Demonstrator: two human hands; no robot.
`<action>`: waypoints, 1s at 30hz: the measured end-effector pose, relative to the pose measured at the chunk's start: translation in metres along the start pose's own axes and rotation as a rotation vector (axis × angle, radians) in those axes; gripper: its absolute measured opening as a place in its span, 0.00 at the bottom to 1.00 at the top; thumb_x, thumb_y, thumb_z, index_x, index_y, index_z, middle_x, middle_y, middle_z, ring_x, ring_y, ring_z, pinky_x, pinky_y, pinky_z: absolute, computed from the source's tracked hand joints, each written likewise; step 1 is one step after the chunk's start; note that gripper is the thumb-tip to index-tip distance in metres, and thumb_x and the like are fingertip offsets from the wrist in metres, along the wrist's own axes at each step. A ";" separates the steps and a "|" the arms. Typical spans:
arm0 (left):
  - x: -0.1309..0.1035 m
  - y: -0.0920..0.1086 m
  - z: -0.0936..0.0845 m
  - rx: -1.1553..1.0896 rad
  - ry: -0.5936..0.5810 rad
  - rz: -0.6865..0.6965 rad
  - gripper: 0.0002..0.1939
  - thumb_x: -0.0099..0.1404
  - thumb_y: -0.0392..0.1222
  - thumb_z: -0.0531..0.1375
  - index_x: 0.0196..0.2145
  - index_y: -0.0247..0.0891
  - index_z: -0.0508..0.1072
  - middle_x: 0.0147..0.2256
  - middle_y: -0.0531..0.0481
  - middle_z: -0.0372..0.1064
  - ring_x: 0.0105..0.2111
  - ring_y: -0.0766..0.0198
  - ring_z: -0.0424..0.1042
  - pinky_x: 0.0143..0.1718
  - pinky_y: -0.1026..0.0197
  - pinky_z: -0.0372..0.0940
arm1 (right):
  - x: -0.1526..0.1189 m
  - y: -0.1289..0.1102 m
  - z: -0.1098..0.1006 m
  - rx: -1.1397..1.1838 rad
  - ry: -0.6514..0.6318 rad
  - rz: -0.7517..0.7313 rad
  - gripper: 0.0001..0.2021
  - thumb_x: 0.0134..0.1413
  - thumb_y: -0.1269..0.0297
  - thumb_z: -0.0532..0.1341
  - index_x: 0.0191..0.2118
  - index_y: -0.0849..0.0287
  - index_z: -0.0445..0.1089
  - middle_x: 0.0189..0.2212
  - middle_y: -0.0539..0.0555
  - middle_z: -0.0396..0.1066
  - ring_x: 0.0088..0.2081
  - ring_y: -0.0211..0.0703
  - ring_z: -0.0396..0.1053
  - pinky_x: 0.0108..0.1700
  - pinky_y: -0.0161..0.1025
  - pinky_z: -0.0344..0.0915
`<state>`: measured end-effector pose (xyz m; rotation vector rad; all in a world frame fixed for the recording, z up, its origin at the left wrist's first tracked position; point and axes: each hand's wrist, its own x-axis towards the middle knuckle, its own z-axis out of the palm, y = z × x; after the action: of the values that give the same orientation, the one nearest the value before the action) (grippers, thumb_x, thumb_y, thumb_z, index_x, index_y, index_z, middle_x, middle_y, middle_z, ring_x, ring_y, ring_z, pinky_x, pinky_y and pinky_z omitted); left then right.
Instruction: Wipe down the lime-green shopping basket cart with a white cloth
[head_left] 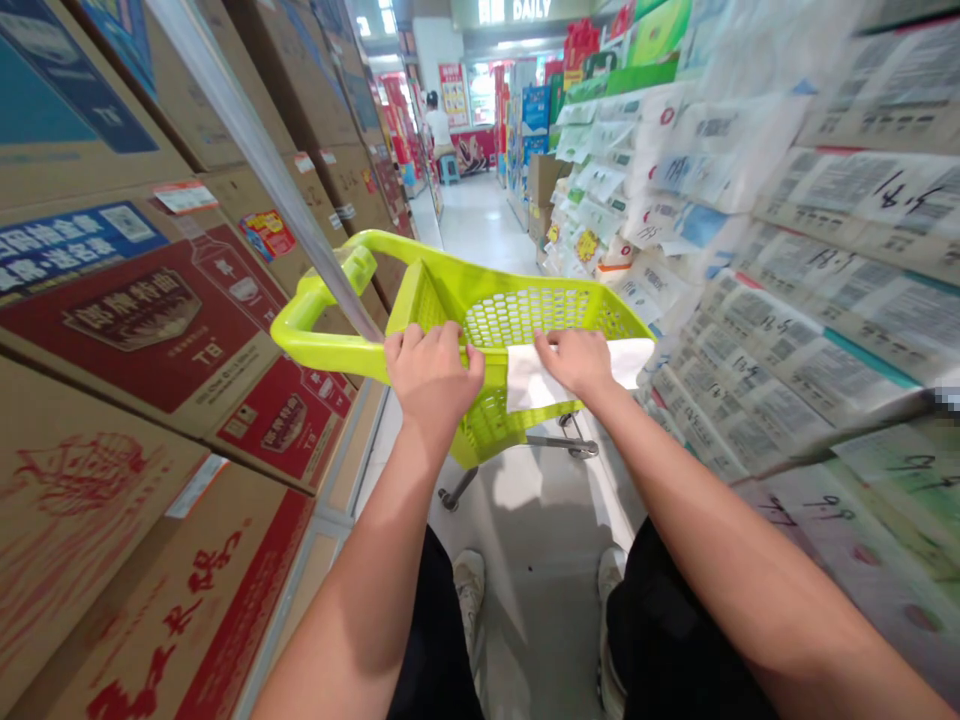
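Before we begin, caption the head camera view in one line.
Left hand on a green cart, right hand on the white cloth over its rim, between stacked cartons and wrapped packs.

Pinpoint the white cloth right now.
Head view, just right of centre: the white cloth lies over the near rim of the green cart, under the right hand, with the left hand further left.

A cart (pixel 480 425) stands on the floor (pixel 525 570) between stacked cartons (pixel 150 320), left, and stacked packages (pixel 840 300), right; a cloth (pixel 529 388) overlies the cart's near edge (toward the right corner).
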<state>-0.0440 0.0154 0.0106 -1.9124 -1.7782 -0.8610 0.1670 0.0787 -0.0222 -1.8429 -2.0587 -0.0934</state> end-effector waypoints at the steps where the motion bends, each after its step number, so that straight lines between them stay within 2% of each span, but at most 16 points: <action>1: 0.001 -0.002 0.000 0.006 0.000 0.008 0.14 0.68 0.45 0.55 0.44 0.41 0.78 0.37 0.40 0.78 0.45 0.42 0.70 0.52 0.40 0.54 | 0.004 0.012 0.001 -0.033 0.020 0.054 0.31 0.72 0.47 0.45 0.45 0.59 0.83 0.41 0.66 0.82 0.48 0.59 0.76 0.52 0.49 0.60; 4: 0.002 -0.006 0.001 0.024 -0.002 0.066 0.13 0.69 0.44 0.55 0.42 0.41 0.78 0.39 0.40 0.78 0.45 0.42 0.70 0.52 0.39 0.54 | 0.011 0.041 0.005 -0.112 0.084 0.185 0.32 0.70 0.47 0.46 0.46 0.63 0.83 0.45 0.70 0.80 0.52 0.66 0.74 0.54 0.53 0.60; 6: 0.002 -0.007 0.001 0.032 -0.010 0.106 0.12 0.68 0.44 0.56 0.42 0.41 0.78 0.40 0.39 0.78 0.46 0.41 0.70 0.52 0.39 0.54 | 0.013 0.045 0.007 -0.121 0.100 0.209 0.34 0.70 0.43 0.46 0.46 0.64 0.83 0.47 0.71 0.80 0.53 0.69 0.73 0.53 0.55 0.60; 8: 0.002 -0.006 0.001 0.045 -0.014 0.119 0.13 0.66 0.46 0.58 0.43 0.40 0.78 0.40 0.38 0.78 0.47 0.39 0.69 0.52 0.38 0.54 | 0.012 0.037 0.007 -0.109 0.089 0.202 0.35 0.69 0.41 0.46 0.46 0.64 0.83 0.46 0.71 0.80 0.52 0.69 0.73 0.52 0.55 0.60; 11: 0.001 -0.003 0.001 0.057 0.000 0.101 0.15 0.64 0.47 0.59 0.45 0.39 0.78 0.40 0.38 0.78 0.47 0.39 0.69 0.53 0.37 0.54 | 0.005 0.011 0.003 -0.073 0.037 0.168 0.37 0.69 0.37 0.45 0.45 0.61 0.83 0.43 0.69 0.80 0.50 0.66 0.75 0.53 0.54 0.58; 13: 0.000 -0.001 0.001 0.049 0.013 0.080 0.17 0.65 0.48 0.58 0.47 0.39 0.78 0.40 0.38 0.79 0.47 0.39 0.70 0.53 0.38 0.54 | -0.005 -0.010 -0.001 -0.039 0.008 0.068 0.38 0.70 0.36 0.43 0.44 0.59 0.81 0.43 0.67 0.81 0.49 0.63 0.75 0.53 0.53 0.57; 15: 0.000 -0.001 0.001 0.033 0.021 0.054 0.19 0.66 0.49 0.57 0.49 0.38 0.78 0.41 0.38 0.79 0.47 0.40 0.70 0.54 0.38 0.54 | -0.017 -0.029 -0.006 0.002 0.006 -0.097 0.37 0.71 0.35 0.42 0.47 0.58 0.79 0.45 0.64 0.80 0.50 0.61 0.75 0.53 0.50 0.56; 18: -0.001 -0.001 0.001 0.018 0.027 0.027 0.18 0.68 0.48 0.55 0.47 0.37 0.79 0.40 0.37 0.80 0.47 0.40 0.71 0.54 0.38 0.54 | -0.030 -0.041 -0.011 0.036 0.016 -0.311 0.35 0.71 0.36 0.42 0.52 0.58 0.75 0.48 0.62 0.79 0.52 0.58 0.73 0.51 0.46 0.56; 21: 0.000 -0.002 0.001 0.024 0.021 0.021 0.16 0.69 0.47 0.54 0.41 0.40 0.80 0.38 0.38 0.79 0.46 0.41 0.71 0.53 0.38 0.55 | -0.024 -0.024 -0.011 -0.030 0.009 -0.305 0.34 0.73 0.39 0.42 0.48 0.58 0.77 0.47 0.62 0.80 0.53 0.57 0.72 0.51 0.46 0.57; 24: 0.001 -0.003 0.000 0.033 0.012 0.034 0.15 0.69 0.46 0.54 0.36 0.41 0.79 0.37 0.39 0.79 0.45 0.42 0.71 0.52 0.38 0.55 | -0.005 0.014 -0.010 -0.126 -0.076 -0.135 0.35 0.73 0.41 0.41 0.43 0.58 0.81 0.45 0.64 0.80 0.50 0.58 0.74 0.49 0.46 0.59; 27: 0.001 -0.003 0.000 0.036 0.005 0.063 0.14 0.70 0.46 0.54 0.35 0.41 0.78 0.36 0.39 0.78 0.45 0.42 0.70 0.52 0.39 0.56 | 0.011 0.050 -0.008 -0.169 -0.168 0.012 0.36 0.73 0.43 0.40 0.47 0.58 0.82 0.44 0.65 0.81 0.48 0.59 0.76 0.46 0.45 0.60; 30: 0.000 -0.001 0.002 0.015 0.010 0.080 0.15 0.71 0.46 0.53 0.39 0.40 0.79 0.39 0.39 0.79 0.46 0.42 0.70 0.53 0.39 0.55 | 0.014 0.060 -0.007 -0.191 -0.143 0.054 0.33 0.74 0.47 0.42 0.49 0.59 0.82 0.45 0.66 0.81 0.49 0.59 0.76 0.46 0.45 0.60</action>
<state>-0.0441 0.0169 0.0092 -1.9521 -1.6858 -0.8248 0.2255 0.0986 -0.0233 -2.0736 -2.1591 -0.1529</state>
